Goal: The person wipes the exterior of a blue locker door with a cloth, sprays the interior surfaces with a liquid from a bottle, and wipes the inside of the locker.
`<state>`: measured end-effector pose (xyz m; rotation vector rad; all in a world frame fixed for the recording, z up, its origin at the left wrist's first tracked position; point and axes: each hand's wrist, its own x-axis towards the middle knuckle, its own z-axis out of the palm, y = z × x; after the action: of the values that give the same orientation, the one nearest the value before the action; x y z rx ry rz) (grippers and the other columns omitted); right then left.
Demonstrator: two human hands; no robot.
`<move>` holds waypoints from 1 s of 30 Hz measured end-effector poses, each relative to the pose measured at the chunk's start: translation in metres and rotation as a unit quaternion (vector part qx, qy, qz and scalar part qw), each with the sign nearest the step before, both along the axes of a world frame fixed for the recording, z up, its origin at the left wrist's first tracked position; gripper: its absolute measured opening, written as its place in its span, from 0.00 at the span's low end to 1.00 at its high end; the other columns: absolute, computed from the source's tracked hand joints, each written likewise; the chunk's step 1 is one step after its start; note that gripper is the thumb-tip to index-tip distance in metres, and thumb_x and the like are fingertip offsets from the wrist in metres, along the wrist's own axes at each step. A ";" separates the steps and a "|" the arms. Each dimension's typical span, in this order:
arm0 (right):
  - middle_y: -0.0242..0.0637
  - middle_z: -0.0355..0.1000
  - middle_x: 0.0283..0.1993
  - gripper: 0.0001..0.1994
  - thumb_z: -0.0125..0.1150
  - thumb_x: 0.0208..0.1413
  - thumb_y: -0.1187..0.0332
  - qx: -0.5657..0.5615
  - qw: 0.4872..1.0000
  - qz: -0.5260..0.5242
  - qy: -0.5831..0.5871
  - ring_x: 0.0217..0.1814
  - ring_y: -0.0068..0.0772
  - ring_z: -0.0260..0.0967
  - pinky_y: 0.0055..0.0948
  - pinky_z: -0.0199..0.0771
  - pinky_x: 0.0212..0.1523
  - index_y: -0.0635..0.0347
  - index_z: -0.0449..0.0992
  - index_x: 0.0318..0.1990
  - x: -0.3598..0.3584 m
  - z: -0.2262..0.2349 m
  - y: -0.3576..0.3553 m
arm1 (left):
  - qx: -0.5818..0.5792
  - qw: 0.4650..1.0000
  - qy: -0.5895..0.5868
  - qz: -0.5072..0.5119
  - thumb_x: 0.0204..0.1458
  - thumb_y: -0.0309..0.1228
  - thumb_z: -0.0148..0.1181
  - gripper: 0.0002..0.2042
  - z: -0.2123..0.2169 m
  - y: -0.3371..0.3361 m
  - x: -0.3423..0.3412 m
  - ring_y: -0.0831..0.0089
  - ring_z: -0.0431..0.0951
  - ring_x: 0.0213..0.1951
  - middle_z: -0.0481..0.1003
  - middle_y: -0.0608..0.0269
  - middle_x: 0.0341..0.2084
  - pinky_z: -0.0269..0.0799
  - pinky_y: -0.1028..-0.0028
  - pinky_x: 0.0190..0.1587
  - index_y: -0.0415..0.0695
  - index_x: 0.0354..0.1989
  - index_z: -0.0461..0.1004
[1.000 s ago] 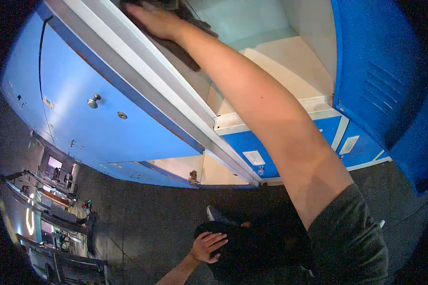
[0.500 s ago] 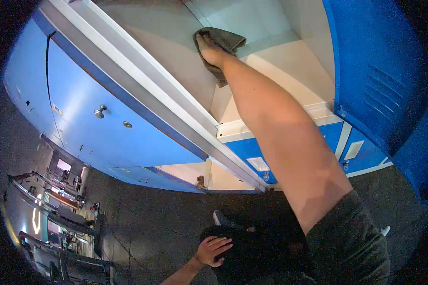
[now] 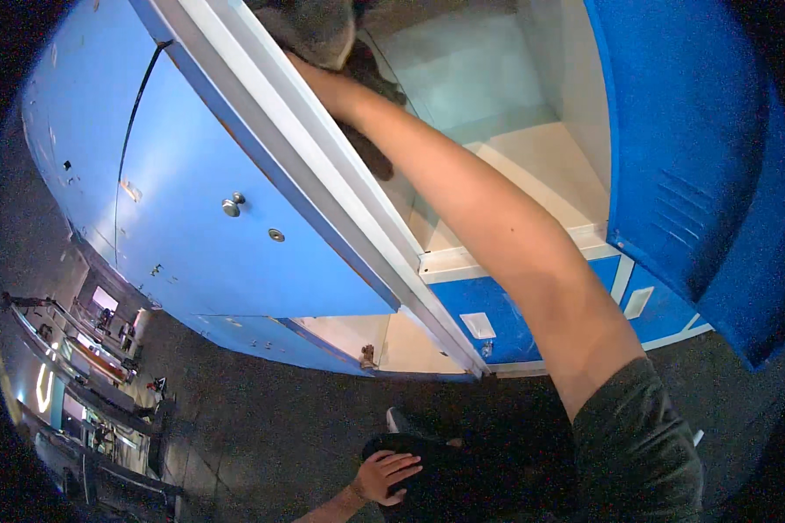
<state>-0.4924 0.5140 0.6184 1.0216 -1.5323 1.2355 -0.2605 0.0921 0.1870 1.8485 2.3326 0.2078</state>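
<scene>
My left hand [image 3: 388, 475] rests, fingers extended, on my knee [image 3: 440, 479] at six o'clock; at eleven, inside the locker [image 3: 462, 74], I'd press evenly through the dark cloth [image 3: 372, 159] beside my right hand [image 3: 321, 84], whose hidden fingers' grip I cannot tell.

We see smooth, glossy painted metal on the closed door [image 3: 192, 253], with a shiny metal knob [image 3: 234, 205]. The open door [image 3: 663, 113] looks like duller painted metal. To us the rag [image 3: 376, 160] reads as matt cloth, the sleeve [image 3: 632, 444] as velvety fabric.
</scene>
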 end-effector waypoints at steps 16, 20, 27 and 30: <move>0.46 0.42 0.79 0.33 0.29 0.70 0.47 -0.014 0.880 -0.288 -0.376 0.81 0.45 0.36 0.36 0.33 0.78 0.58 0.49 0.74 -0.078 -0.141 0.089 | 0.025 0.999 0.015 0.023 0.61 0.41 0.53 0.20 0.025 0.008 0.026 0.68 0.65 0.65 0.68 0.69 0.64 0.57 0.55 0.68 0.57 0.63 0.71; 0.46 0.47 0.77 0.34 0.32 0.68 0.43 -0.063 0.874 -0.275 -0.396 0.78 0.48 0.45 0.41 0.50 0.74 0.57 0.52 0.73 -0.060 -0.139 0.098 | 0.007 0.999 0.024 0.027 0.62 0.43 0.53 0.21 0.015 0.005 0.024 0.65 0.65 0.66 0.66 0.67 0.66 0.56 0.54 0.68 0.57 0.63 0.69; 0.49 0.65 0.66 0.32 0.36 0.64 0.47 0.000 0.761 -0.273 -0.589 0.59 0.54 0.70 0.49 0.73 0.58 0.61 0.65 0.65 -0.012 -0.132 0.105 | 0.018 1.000 0.007 -0.003 0.60 0.54 0.52 0.29 0.027 0.015 0.027 0.57 0.66 0.64 0.66 0.57 0.64 0.57 0.50 0.66 0.48 0.62 0.70; 0.53 0.71 0.57 0.27 0.37 0.64 0.55 0.083 0.752 -0.274 -0.593 0.44 0.54 0.75 0.49 0.76 0.41 0.66 0.69 0.59 0.017 -0.125 0.079 | 0.066 0.998 0.003 0.000 0.61 0.52 0.50 0.27 0.030 0.004 0.033 0.55 0.68 0.62 0.68 0.53 0.62 0.60 0.50 0.64 0.47 0.62 0.70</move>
<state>-0.4755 0.5932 0.4936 -0.3561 -2.6594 1.3418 -0.2278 0.0958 0.2173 1.9094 2.3758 0.3665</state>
